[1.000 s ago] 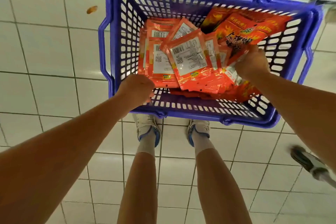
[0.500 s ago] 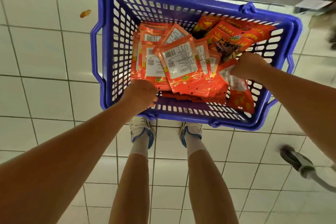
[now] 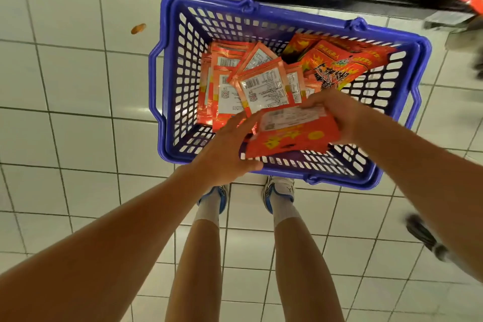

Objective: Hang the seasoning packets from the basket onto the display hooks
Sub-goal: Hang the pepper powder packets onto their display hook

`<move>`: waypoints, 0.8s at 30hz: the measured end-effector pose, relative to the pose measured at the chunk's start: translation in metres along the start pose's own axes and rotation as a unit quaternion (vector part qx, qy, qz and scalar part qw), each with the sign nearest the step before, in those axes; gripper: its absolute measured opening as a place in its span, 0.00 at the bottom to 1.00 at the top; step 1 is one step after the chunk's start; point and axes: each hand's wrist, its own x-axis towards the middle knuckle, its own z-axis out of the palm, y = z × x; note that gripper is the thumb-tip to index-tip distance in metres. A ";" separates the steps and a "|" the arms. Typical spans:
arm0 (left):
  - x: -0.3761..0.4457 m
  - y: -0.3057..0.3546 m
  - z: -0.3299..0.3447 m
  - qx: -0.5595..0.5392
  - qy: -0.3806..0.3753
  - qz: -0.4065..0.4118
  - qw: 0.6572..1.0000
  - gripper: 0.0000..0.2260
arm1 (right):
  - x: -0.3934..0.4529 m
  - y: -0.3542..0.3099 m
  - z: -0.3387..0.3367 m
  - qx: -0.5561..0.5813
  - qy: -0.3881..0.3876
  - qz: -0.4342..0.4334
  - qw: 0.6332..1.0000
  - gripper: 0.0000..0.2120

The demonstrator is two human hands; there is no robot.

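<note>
Both hands hold one bundle of packets (image 3: 292,133) over the basket's (image 3: 292,14) near edge. Right hand (image 3: 339,115) grips the bundle's right end, fingers curled round it. Left hand (image 3: 230,149) cups the left end, thumb under the bottom corner, fingers along the side; looks like holding, not just touching.

Step in hand, my read: gathering a bundle out of the basket to carry to the hooks. Do it well: square the packets so the top edges line up, hang holes stacked, keep a firm pinch so the slick foil doesn't fan out or slip back. Hang holes not visible here.

Loose packets (image 3: 261,86) lie inside the basket, just beyond the hands, mostly back side up, piled overlapping. More front-up ones sit at the basket's far right corner. Basket rests on the floor (image 3: 65,73), just ahead of the person's shoes. Hooks not in view; red blur above the basket's far right could be hung stock, cannot tell.
</note>
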 end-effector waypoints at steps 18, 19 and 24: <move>0.000 -0.050 -0.036 -0.148 0.227 -0.181 0.945 0.12 | 0.133 0.036 0.024 -0.360 0.396 -0.171 0.827 0.31; 0.000 -0.049 -0.036 -0.151 0.232 -0.190 0.942 0.12 | 0.130 0.039 0.025 -0.350 0.391 -0.198 0.828 0.23; -0.001 -0.038 -0.041 -0.156 0.249 -0.203 0.934 0.13 | 0.098 0.066 0.027 -0.318 0.357 -0.291 0.828 0.08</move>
